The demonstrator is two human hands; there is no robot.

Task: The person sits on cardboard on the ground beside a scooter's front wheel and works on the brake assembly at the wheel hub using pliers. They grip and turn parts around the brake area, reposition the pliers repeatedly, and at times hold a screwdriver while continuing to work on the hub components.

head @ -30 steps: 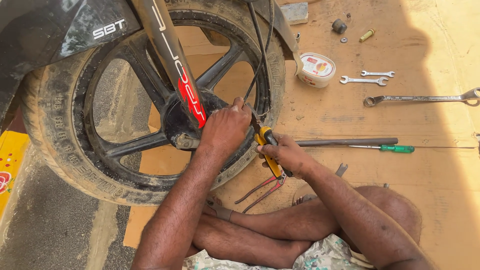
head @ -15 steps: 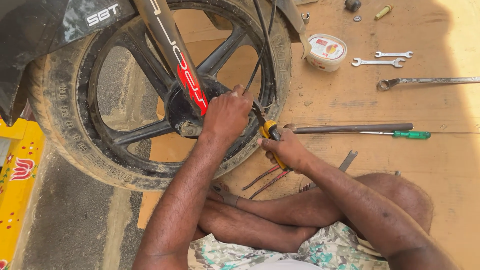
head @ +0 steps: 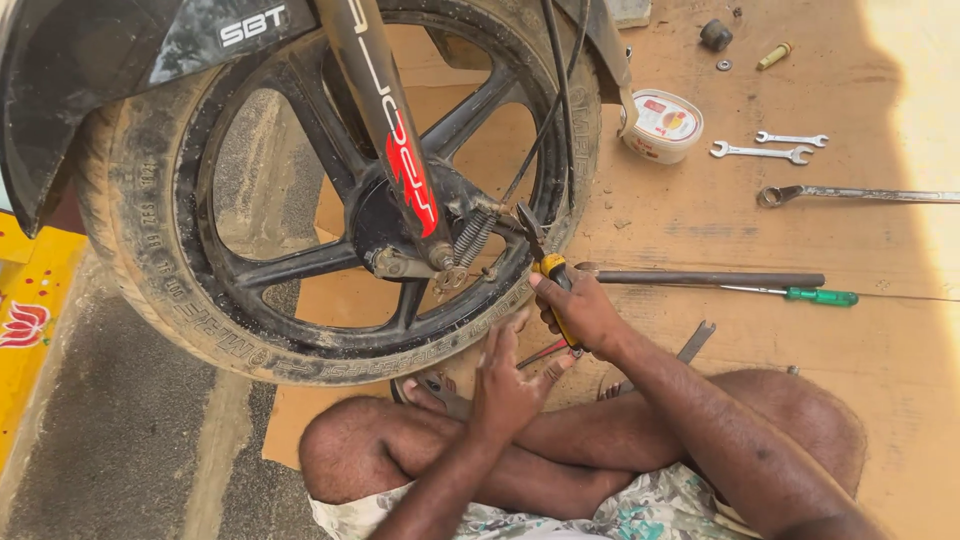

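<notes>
Head view: left hand (head: 508, 385) open, fingers spread, resting near the tyre (head: 150, 290) rim, gripping nothing. Right hand (head: 580, 312) clenched on yellow-handled pliers (head: 548, 268), tips at the spring (head: 470, 238) by the wheel hub (head: 385, 225). Just beyond on the plywood floor (head: 700, 230): dark metal rod (head: 710, 279), green-handled screwdriver (head: 800, 295). Farther out: long wrench (head: 860, 195), small spanners (head: 765, 152), round tub (head: 662, 125).

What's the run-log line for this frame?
right hand: holds pliers at wheel hub | left hand: empty, near tyre
</notes>
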